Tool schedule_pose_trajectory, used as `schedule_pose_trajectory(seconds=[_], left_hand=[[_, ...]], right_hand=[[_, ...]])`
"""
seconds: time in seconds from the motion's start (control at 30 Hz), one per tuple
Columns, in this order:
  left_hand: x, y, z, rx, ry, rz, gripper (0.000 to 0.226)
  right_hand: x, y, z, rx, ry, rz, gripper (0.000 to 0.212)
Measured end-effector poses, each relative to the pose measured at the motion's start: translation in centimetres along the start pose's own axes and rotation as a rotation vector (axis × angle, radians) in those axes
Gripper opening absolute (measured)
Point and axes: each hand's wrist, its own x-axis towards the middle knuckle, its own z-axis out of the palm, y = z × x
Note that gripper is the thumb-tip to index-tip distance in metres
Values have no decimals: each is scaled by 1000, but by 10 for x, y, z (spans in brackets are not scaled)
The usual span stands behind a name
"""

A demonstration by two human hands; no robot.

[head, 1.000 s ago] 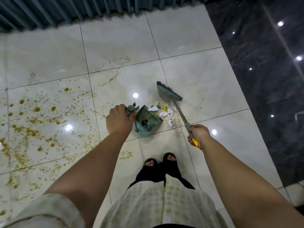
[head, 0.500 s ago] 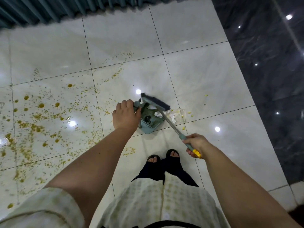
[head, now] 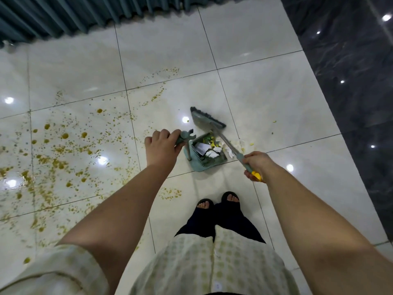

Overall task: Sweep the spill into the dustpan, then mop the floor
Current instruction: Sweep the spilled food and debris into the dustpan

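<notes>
My left hand (head: 162,147) grips the green handle of the teal dustpan (head: 196,165), which stands on the white tile floor and holds white paper scraps and yellow-green bits (head: 209,149). My right hand (head: 256,165) holds the yellow-tipped end of the broom handle. The broom head (head: 207,121) sits just beyond the pan's mouth, dark bristles on the far side. A few scraps (head: 241,144) lie on the floor to the right of the pan. Yellow-brown spill drops (head: 59,158) cover the tiles to the left.
A teal pleated curtain (head: 85,13) runs along the far edge. Dark glossy marble flooring (head: 350,81) borders the white tiles on the right. My feet in dark sandals (head: 217,203) stand just behind the dustpan. Small yellow specks (head: 274,122) lie farther right.
The broom head has swung from over the dustpan back out beyond its mouth. More paper scraps now lie inside the pan. My left hand keeps hold of the pan's handle.
</notes>
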Motion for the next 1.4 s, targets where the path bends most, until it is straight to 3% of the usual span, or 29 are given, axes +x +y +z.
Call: schedule_pose_trajectory(seconds=[0.13, 0.27, 0.53, 0.7, 0.93, 1.1, 1.4], left_hand=[[-3, 12, -1, 3, -26, -46, 37], [-5, 24, -6, -24, -108, -91, 38], [-10, 19, -18, -115, -114, -300, 39], [-17, 25, -11, -153, -153, -276, 38], [-21, 46, -12, -154, -212, -268, 38], [-18, 53, -18, -175, -250, -276, 36], [-49, 45, -17, -227, -195, -375, 36]], right_hand=[[-18, 36, -6, -40, -85, 78, 12], [-38, 23, -41, 30, -135, 39, 4], [-28, -7, -50, 18, -27, -60, 5], [-9, 17, -27, -2, 34, 13, 5], [-35, 47, -53, 2, -144, 126, 11], [-49, 13, -89, -3, -107, 99, 13], [-16, 3, -56, 124, -96, 1, 9]])
